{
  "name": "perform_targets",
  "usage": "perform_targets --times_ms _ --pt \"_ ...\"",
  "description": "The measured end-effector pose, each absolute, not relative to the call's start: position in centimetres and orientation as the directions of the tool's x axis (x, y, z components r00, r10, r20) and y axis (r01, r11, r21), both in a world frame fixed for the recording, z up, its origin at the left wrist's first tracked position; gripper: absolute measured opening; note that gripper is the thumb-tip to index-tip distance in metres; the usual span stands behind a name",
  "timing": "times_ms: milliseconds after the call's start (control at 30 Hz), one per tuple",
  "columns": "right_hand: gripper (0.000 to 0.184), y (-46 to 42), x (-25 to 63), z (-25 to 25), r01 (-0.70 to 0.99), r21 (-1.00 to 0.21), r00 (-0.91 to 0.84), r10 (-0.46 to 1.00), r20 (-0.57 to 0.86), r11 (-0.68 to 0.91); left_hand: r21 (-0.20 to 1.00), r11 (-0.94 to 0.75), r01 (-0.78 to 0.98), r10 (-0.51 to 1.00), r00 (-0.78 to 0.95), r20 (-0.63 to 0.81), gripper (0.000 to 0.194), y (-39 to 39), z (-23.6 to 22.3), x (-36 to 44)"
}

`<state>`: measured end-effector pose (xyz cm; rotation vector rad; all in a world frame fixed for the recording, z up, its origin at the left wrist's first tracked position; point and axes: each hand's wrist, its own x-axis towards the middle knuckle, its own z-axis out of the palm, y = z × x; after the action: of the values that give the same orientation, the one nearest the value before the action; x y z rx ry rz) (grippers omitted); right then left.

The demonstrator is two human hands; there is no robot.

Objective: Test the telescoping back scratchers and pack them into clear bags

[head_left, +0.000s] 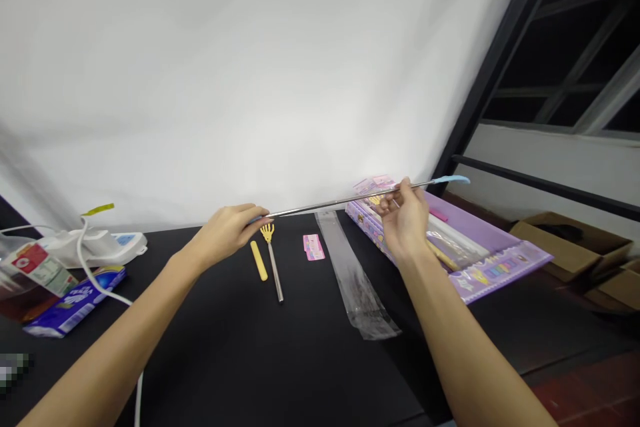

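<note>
A long thin metal telescopic rod (330, 203) with a light blue tip (453, 179) is stretched out above the black table (250, 360). My left hand (230, 230) pinches its left end. My right hand (403, 217) grips the rod farther right, fingers closed around it. Below the left hand lie a small yellow hand-shaped scratcher on a metal stem (273, 260) and a yellow handle piece (259, 260). A pink card (313, 247) and an empty clear plastic sleeve (357, 280) lie between my hands.
A purple display box (495, 260) with more packed items sits at the right. At the left are a white device with a cable (95, 247), a blue packet (73, 310) and a carton (35, 267). Cardboard boxes (575, 240) stand on the floor at the right. A white backdrop rises behind the table.
</note>
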<state>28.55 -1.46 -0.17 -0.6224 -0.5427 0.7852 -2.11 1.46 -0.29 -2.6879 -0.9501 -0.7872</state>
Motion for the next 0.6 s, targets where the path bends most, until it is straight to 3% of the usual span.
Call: perform_targets --times_ms 167,267,400,600 --pt "0.036 -1.9 24.0 -1.0 -0.465 -0.802 0.247 0.925 0.29 0.375 0.133 -0.816 0.562 0.514 0.602 0.611 0.032 0.8 -0.3 0.7" --pt "0.036 -1.9 24.9 -0.7 -0.469 -0.799 0.3 0.919 0.257 0.377 0.165 -0.805 0.57 0.538 0.583 0.608 0.029 1.1 -0.3 -0.3" --pt "0.039 -1.6 27.2 -0.3 -0.537 -0.737 0.406 0.892 0.199 0.41 0.105 -0.8 0.591 0.513 0.582 0.631 0.025 1.8 -0.3 -2.6" --pt "0.034 -2.1 23.2 -1.4 -0.591 -0.76 0.127 0.961 0.245 0.272 0.063 -0.814 0.578 0.479 0.604 0.638 0.026 -0.2 0.3 0.2"
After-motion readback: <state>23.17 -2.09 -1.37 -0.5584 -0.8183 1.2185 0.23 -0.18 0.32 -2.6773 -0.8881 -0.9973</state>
